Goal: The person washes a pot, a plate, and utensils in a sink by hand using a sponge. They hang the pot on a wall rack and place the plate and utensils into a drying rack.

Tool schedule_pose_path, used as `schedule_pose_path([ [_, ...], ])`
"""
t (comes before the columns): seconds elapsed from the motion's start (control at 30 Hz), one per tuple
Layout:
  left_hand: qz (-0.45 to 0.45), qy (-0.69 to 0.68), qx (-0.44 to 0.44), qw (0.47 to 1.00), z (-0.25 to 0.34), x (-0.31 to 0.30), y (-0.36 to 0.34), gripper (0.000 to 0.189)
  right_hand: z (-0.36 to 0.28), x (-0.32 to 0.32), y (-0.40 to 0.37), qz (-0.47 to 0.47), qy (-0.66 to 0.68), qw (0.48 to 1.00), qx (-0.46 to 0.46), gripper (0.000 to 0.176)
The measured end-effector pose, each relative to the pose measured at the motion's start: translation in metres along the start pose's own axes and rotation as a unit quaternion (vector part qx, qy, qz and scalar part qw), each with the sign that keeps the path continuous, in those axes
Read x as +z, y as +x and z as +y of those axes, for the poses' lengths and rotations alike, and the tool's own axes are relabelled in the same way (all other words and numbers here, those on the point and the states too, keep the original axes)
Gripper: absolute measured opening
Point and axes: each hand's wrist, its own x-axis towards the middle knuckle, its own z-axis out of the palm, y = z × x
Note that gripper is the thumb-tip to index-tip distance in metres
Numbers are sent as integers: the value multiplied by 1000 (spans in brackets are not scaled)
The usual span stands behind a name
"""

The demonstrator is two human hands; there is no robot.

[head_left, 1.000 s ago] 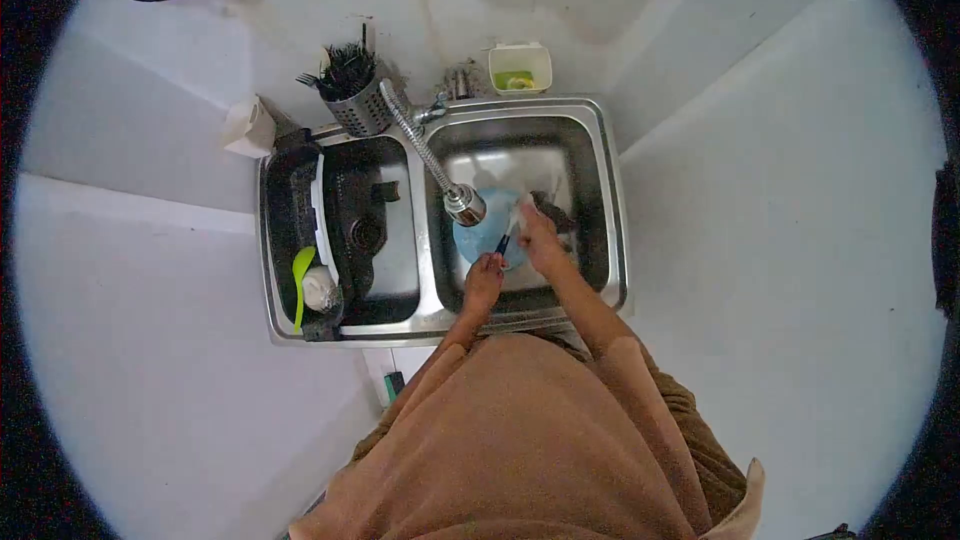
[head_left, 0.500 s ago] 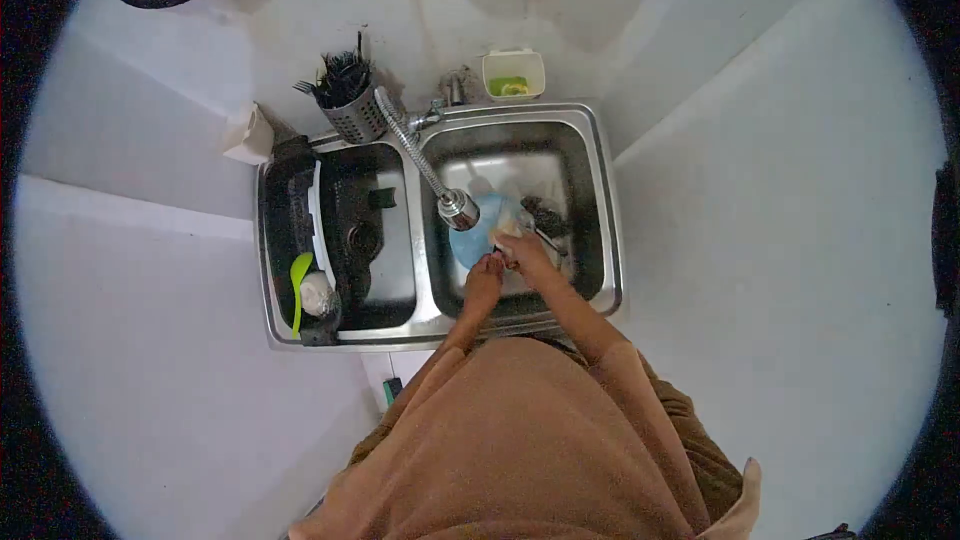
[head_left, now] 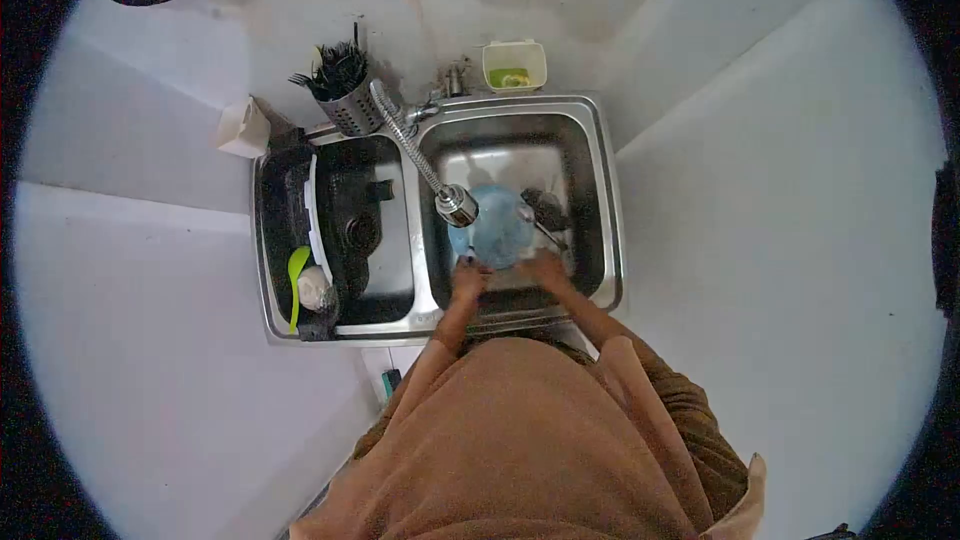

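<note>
Both forearms reach forward into the right sink basin (head_left: 500,152); the left hand (head_left: 467,280) and right hand (head_left: 543,269) sit apart by the blue dish's (head_left: 502,230) near edge, grip too blurred to tell.

Behind the left basin (head_left: 394,285) I see a holder (head_left: 352,116) packed with dark cutlery (head_left: 341,70), and well to its right a white tub (head_left: 515,46) with something yellow-green (head_left: 509,78) inside. A white box (head_left: 241,130) stands near the basin's far left corner. Inside, I make out a drain (head_left: 362,236), a small dark block (head_left: 380,190), a curved white strip (head_left: 313,205), and a lime ladle (head_left: 297,285) just beside a whitish lump (head_left: 312,285) I can't identify.
</note>
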Motion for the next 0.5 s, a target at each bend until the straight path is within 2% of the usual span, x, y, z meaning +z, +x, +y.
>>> schedule_pose_path([
  [0.03,47,116,57,990,-9,-5,-1,28,30,6,16,-3,0,1000,2,36],
  [0.07,93,229,114,962,-13,-7,-2,28,61,13,33,49,-78,993,-72,36],
  [0.1,89,230,112,963,-11,-9,-4,28,76,17,43,101,-153,972,-146,37],
  [0.13,114,201,55,971,-2,-16,-6,28,61,4,39,98,-152,973,-145,37],
  [0.17,137,172,-4,976,7,-24,-10,28,46,-9,35,4,-196,976,-100,39],
  [0.2,134,174,-8,976,27,-37,-12,28,29,-21,30,-90,-237,966,-54,41],
  [0.23,75,166,-113,977,54,-53,-12,30,22,-21,29,-94,-235,966,-53,41],
  [0.27,14,155,-216,964,67,-61,-13,32,18,-19,27,-40,-169,984,-37,40],
  [0.3,12,157,-219,963,61,-59,-12,32,15,-18,28,16,-102,994,-20,39],
  [0.33,-46,171,-161,971,50,-56,-12,32,23,-12,37,12,-101,995,-19,39],
  [0.37,-104,183,-102,972,39,-52,-14,32,31,-6,44,61,-128,988,-52,40],
  [0.4,-107,184,-103,972,35,-47,-14,32,46,5,58,111,-155,978,-86,40],
  [0.43,-132,187,-82,970,36,-38,-15,30,72,23,77,109,-156,978,-84,40],
  [0.5,-163,185,-58,967,26,-14,-10,28,124,56,110,150,-258,947,-119,44],
])
